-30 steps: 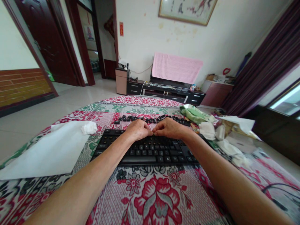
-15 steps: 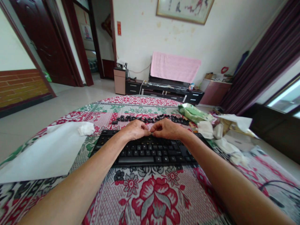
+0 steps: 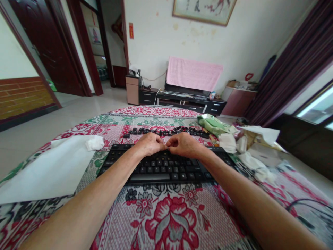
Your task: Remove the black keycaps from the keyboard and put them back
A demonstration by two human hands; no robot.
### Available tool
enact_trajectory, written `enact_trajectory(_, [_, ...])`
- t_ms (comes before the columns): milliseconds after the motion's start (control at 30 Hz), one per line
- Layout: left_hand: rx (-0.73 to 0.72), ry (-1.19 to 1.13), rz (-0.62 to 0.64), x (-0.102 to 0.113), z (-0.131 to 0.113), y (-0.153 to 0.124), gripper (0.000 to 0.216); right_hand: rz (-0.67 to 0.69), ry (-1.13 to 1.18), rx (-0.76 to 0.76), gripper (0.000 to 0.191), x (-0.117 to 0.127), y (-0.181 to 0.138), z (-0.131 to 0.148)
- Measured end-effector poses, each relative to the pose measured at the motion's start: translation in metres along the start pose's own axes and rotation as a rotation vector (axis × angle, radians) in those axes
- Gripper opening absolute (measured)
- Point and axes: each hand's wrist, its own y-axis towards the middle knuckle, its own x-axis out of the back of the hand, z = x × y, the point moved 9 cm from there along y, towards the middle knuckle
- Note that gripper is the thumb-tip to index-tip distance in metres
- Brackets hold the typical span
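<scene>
A black keyboard (image 3: 166, 166) lies on a floral cloth (image 3: 171, 222) in front of me. My left hand (image 3: 150, 143) and my right hand (image 3: 184, 144) hover over its far edge, knuckles up, fingers curled, fingertips meeting in a pinch between them. What the fingers pinch is too small to make out. A row of loose black keycaps (image 3: 166, 131) lies on the cloth just beyond the hands.
A white sheet of paper (image 3: 49, 170) with a crumpled tissue (image 3: 95, 142) lies at the left. A green packet (image 3: 213, 125), tissues and crumpled paper (image 3: 249, 146) lie at the right. A black cable (image 3: 307, 208) runs at the far right.
Both hands have lifted slightly off the keyboard's far edge and stay pinched together. The view has shifted a little.
</scene>
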Motion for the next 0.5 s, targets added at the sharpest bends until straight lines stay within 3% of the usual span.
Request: enact_trajectory(500, [0.070,0.057,-0.015,-0.0004,-0.0002,0.0008,0.026,0.048,-0.006,0.017,0.022,0.0000,0.0056,-0.0033])
